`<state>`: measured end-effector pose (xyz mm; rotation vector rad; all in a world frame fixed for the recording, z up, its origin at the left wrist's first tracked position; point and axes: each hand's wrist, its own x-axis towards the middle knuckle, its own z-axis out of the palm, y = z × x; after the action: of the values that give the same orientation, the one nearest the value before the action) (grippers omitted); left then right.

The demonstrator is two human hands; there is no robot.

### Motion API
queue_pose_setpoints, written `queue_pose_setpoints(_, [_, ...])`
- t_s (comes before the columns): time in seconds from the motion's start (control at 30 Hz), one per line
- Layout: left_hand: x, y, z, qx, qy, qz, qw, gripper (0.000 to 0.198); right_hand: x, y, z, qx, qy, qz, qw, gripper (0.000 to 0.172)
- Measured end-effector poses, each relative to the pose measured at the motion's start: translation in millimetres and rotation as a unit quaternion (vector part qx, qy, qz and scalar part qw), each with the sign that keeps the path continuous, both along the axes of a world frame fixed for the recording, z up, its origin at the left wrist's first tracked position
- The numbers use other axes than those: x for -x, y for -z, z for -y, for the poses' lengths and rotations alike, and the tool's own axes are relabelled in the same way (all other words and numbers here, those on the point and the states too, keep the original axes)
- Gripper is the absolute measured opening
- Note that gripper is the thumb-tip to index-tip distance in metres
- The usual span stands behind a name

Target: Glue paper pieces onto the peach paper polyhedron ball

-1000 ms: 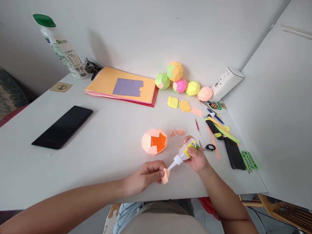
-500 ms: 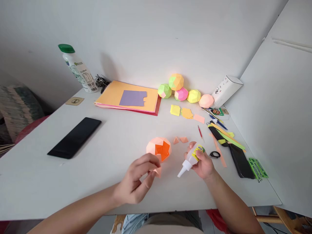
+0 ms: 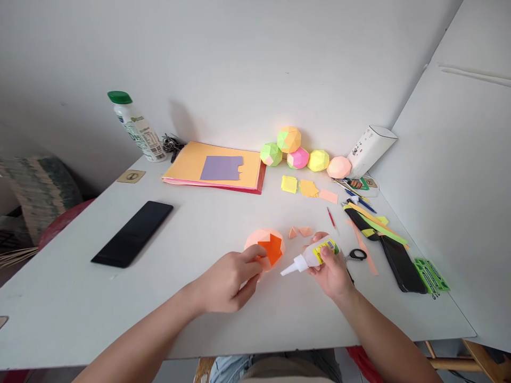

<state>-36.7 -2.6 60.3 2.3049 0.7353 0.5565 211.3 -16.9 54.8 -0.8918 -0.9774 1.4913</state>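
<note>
A peach paper ball (image 3: pixel 255 236) with an open gap showing its orange inside rests on the desk. At its near side is my left hand (image 3: pixel 233 279), fingers closed in a pinch. A sliver of a small folded peach paper piece (image 3: pixel 260 277) shows at the fingertips; the rest is hidden behind the fingers. My right hand (image 3: pixel 333 271) is wrapped around a clear glue bottle (image 3: pixel 313 254), its white nozzle tilted down and left toward the ball. Two folded peach paper pieces (image 3: pixel 298 232) lie just behind the bottle.
Finished paper balls (image 3: pixel 289 140) stand along the wall, with cut paper squares (image 3: pixel 308 188) before them. Scissors (image 3: pixel 358 254), a red pen (image 3: pixel 331 217) and a black case (image 3: pixel 401 263) lie right. Left are a dark phone (image 3: pixel 133 234), a paper folder (image 3: pixel 187 165) and a bottle (image 3: pixel 139 130).
My left hand has moved up and to the right, from in front of the paper ball to its near side. The glue bottle has tipped flatter, its nozzle shifting left and up.
</note>
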Motion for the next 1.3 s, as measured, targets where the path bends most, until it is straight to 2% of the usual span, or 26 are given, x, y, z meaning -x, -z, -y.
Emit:
queue_pose_setpoints(0.13, [-2.6,-2.3,1.8,0.075,0.016,0.041,0.996,0.022,1.3,4.4,9.5,-0.079,0.033,0.054,0.995,0.030])
queue_pose_setpoints(0.27, [-5.1,-6.3,4.0,0.144,0.014,0.082,0.986,0.025,1.2,8.0,15.1,-0.197,0.089,0.126,0.968,0.024])
queue_pose_setpoints(0.37, [-5.9,-6.7,4.8,0.177,0.020,0.110,0.978,0.027,3.2,5.0,16.3,-0.288,0.088,0.157,0.940,0.022])
queue_pose_setpoints(0.5, [-5.4,-3.8,4.7,0.210,0.029,0.138,0.968,0.028,6.9,1.6,17.2,-0.362,0.068,0.174,0.913,0.026])
queue_pose_setpoints(0.63, [-4.3,-0.5,4.6,0.213,0.044,0.149,0.965,0.028,8.3,2.0,17.1,-0.413,0.071,0.215,0.882,0.027])
queue_pose_setpoints(0.87, [-3.5,1.8,4.0,0.207,0.047,0.153,0.965,0.028,6.4,-4.1,13.5,-0.514,0.075,0.317,0.793,0.030])
queue_pose_setpoints(1.13, [-5.0,-0.3,4.9,0.193,0.046,0.150,0.968,0.029,8.4,-5.7,13.1,-0.587,0.088,0.358,0.721,0.027])
queue_pose_setpoints(1.3, [-8.1,-1.9,5.0,0.141,0.027,0.119,0.983,0.025,9.8,-5.3,12.4,-0.588,0.099,0.379,0.707,0.024])
